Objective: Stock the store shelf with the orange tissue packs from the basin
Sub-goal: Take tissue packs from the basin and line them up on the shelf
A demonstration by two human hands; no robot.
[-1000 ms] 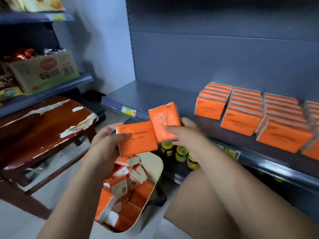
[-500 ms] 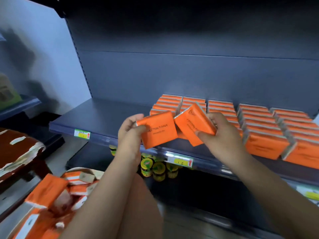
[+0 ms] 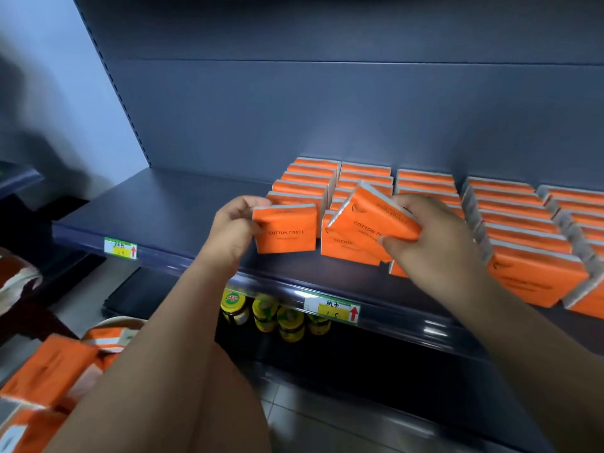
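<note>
– While both hands are at the shelf (image 3: pixel 163 210), what's each grip on?
– left hand (image 3: pixel 233 230): clamped on upright pack (image 3: pixel 286 230), front of leftmost row (image 3: pixel 307 178). right hand (image 3: pixel 434 237): clamped on tilted pack (image 3: pixel 372 214), above second row (image 3: pixel 366 173) front. Spare packs (image 3: pixel 49 367) in basin (image 3: pixel 111 322), lower left.

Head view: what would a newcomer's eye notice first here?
The bright orange tissue packs stand out first, lined in rows on the dark shelf at the centre and right. In front of them, the left grip holds an upright pack at the leftmost row, and the right grip holds a tilted pack over the next row. Under the shelf edge, yellow-lidded jars sit in shadow.
</note>
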